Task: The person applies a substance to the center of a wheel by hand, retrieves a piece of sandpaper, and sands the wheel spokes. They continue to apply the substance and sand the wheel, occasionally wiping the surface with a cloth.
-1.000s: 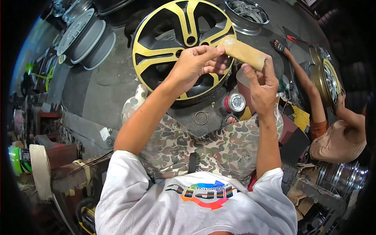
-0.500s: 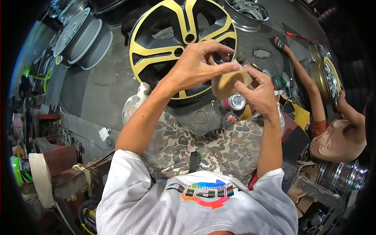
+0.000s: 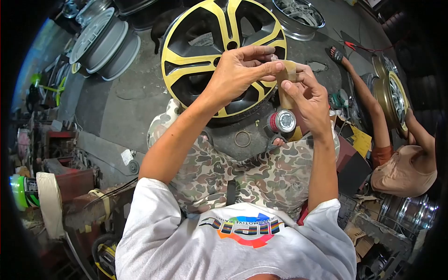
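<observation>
My right hand [image 3: 310, 100] grips a tan roll of masking tape [image 3: 286, 99], now seen nearly edge-on. With thumb and fingertips pinched together, my left hand [image 3: 238, 72] holds the loose end at the top of the roll. A short strip runs between the two hands. Behind and below them lies a large alloy wheel [image 3: 189, 59], with yellow-covered spokes and black recesses. My left hand overlaps its lower right part from this view, and I cannot see it touching the wheel.
A can with a silver lid [image 3: 285, 121] and a thin ring [image 3: 242, 138] are on the floor near my feet. Grey wheels [image 3: 100, 42] stand stacked at left. On the right, another person [image 3: 403, 170] sits beside a gold wheel [image 3: 396, 95]. A chrome wheel [image 3: 298, 32] lies farther back.
The tape roll has turned from showing its broad face to nearly edge-on. My left hand has shifted slightly, its fingertips now closed at the tape end. The view has moved a little.
</observation>
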{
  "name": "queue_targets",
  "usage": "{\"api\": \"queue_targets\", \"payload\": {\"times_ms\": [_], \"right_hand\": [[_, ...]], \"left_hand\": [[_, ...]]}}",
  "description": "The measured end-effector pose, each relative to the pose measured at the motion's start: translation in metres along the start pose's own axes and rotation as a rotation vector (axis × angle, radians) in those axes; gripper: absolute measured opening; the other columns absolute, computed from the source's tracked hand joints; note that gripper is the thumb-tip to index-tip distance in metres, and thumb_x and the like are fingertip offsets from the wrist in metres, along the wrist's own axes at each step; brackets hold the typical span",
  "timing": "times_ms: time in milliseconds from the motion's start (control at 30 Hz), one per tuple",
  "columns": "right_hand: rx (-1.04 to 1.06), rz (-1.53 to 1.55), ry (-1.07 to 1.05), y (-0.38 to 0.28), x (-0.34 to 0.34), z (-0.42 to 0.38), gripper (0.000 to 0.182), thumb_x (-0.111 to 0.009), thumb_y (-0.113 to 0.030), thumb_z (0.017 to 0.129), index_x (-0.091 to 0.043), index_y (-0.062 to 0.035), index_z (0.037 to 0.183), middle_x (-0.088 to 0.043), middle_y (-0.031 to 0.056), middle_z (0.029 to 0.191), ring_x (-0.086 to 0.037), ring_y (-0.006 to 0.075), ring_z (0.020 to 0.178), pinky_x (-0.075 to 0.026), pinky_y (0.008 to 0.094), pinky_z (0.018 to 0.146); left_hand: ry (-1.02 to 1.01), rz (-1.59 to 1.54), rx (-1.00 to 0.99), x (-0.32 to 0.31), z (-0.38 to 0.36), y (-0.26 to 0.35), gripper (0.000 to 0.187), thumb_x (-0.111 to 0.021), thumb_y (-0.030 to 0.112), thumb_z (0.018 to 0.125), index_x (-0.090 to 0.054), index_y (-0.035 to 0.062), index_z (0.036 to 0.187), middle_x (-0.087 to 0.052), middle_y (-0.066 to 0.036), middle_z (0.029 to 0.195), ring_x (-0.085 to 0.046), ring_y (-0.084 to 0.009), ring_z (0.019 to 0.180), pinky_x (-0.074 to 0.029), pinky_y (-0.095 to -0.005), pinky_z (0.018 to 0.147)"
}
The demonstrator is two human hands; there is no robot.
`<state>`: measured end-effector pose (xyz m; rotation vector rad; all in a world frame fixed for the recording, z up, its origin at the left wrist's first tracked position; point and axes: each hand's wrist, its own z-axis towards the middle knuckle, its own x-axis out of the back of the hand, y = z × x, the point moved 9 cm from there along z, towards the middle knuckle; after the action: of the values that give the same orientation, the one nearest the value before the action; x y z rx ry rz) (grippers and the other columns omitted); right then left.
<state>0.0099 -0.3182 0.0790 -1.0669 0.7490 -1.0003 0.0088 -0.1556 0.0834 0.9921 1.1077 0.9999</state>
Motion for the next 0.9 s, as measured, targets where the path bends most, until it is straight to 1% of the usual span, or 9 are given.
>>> {"api": "queue_targets", "payload": {"times_ms": [167, 267, 500, 600, 700, 767, 800, 867, 900], "right_hand": [[-0.167, 0.028, 0.049, 0.016, 0.006, -0.001, 0.014, -0.078, -0.01, 0.094, -0.07, -0.0007, 0.102, -0.069, 0.0009, 0.091, -0.065, 0.0062, 0.085, -0.052, 0.0217, 0.075], [-0.111, 0.103, 0.146, 0.013, 0.006, -0.001, 0.015, -0.08, -0.008, 0.092, -0.068, -0.0016, 0.099, -0.071, 0.0015, 0.088, -0.065, 0.0063, 0.081, -0.053, 0.0224, 0.075], [-0.095, 0.034, 0.135, 0.013, 0.012, -0.002, 0.018, -0.081, -0.005, 0.091, -0.066, -0.0014, 0.1, -0.071, 0.003, 0.091, -0.065, 0.0062, 0.082, -0.053, 0.0227, 0.075], [-0.019, -0.02, 0.134, 0.005, 0.012, -0.002, 0.022, -0.08, -0.005, 0.09, -0.065, -0.0012, 0.105, -0.071, 0.0038, 0.092, -0.065, 0.0062, 0.082, -0.053, 0.0226, 0.075], [-0.099, 0.083, 0.136, 0.006, 0.007, -0.002, 0.027, -0.08, -0.003, 0.09, -0.063, -0.0007, 0.11, -0.071, 0.0049, 0.093, -0.065, 0.0069, 0.083, -0.053, 0.0223, 0.075], [-0.276, 0.163, 0.041, 0.018, -0.004, -0.005, 0.027, -0.078, -0.009, 0.093, -0.061, -0.0004, 0.112, -0.072, 0.0086, 0.098, -0.068, 0.0096, 0.083, -0.055, 0.024, 0.074], [-0.276, 0.163, 0.04, 0.018, -0.004, -0.006, 0.027, -0.078, -0.009, 0.093, -0.061, -0.0004, 0.112, -0.072, 0.0086, 0.098, -0.068, 0.0096, 0.083, -0.055, 0.024, 0.074], [-0.393, 0.307, -0.031, 0.029, -0.009, -0.011, 0.031, -0.07, -0.022, 0.101, -0.058, -0.0016, 0.121, -0.072, 0.0145, 0.105, -0.071, 0.0144, 0.084, -0.058, 0.0264, 0.073], [-0.396, 0.305, -0.037, 0.028, -0.01, -0.011, 0.031, -0.07, -0.022, 0.101, -0.058, -0.0016, 0.121, -0.072, 0.0145, 0.105, -0.071, 0.0144, 0.084, -0.058, 0.0264, 0.073]], "left_hand": [[0.01, -0.016, 0.151, -0.001, 0.0, -0.011, 0.04, -0.077, 0.019, 0.096, -0.068, -0.0073, 0.124, -0.073, -0.012, 0.11, -0.072, -0.0129, 0.095, -0.061, -0.0234, 0.088], [-0.001, 0.027, 0.119, 0.001, 0.002, -0.012, 0.037, -0.076, 0.019, 0.096, -0.07, -0.0071, 0.122, -0.073, -0.012, 0.109, -0.072, -0.012, 0.094, -0.061, -0.0237, 0.088], [0.01, -0.008, 0.129, -0.003, 0.001, -0.014, 0.035, -0.076, 0.02, 0.097, -0.072, -0.0057, 0.119, -0.075, -0.01, 0.103, -0.072, -0.0114, 0.093, -0.06, -0.0235, 0.088], [-0.014, 0.045, 0.157, -0.001, 0.0, -0.024, 0.032, -0.077, 0.022, 0.096, -0.074, -0.0046, 0.114, -0.075, -0.008, 0.098, -0.07, -0.0096, 0.089, -0.059, -0.0218, 0.081], [0.012, 0.11, 0.138, 0.003, -0.001, -0.025, 0.026, -0.08, 0.023, 0.094, -0.076, -0.0007, 0.104, -0.073, -0.004, 0.093, -0.063, -0.0065, 0.079, -0.05, -0.0207, 0.067], [0.024, 0.068, 0.117, 0.005, -0.002, -0.021, 0.025, -0.08, 0.023, 0.094, -0.076, 0.0, 0.103, -0.073, -0.004, 0.092, -0.063, -0.0066, 0.079, -0.049, -0.0208, 0.067], [0.034, 0.026, 0.095, 0.007, -0.002, -0.017, 0.024, -0.08, 0.022, 0.094, -0.076, 0.0008, 0.102, -0.073, -0.003, 0.092, -0.062, -0.0066, 0.079, -0.049, -0.0208, 0.068], [0.036, 0.04, 0.106, 0.009, -0.002, -0.015, 0.023, -0.08, 0.023, 0.094, -0.076, 0.0018, 0.101, -0.073, -0.003, 0.092, -0.061, -0.0064, 0.077, -0.049, -0.0207, 0.068], [0.017, 0.011, 0.115, 0.009, -0.003, -0.015, 0.024, -0.08, 0.023, 0.094, -0.075, 0.0019, 0.102, -0.073, -0.002, 0.093, -0.061, -0.0061, 0.077, -0.049, -0.0205, 0.069]]}}
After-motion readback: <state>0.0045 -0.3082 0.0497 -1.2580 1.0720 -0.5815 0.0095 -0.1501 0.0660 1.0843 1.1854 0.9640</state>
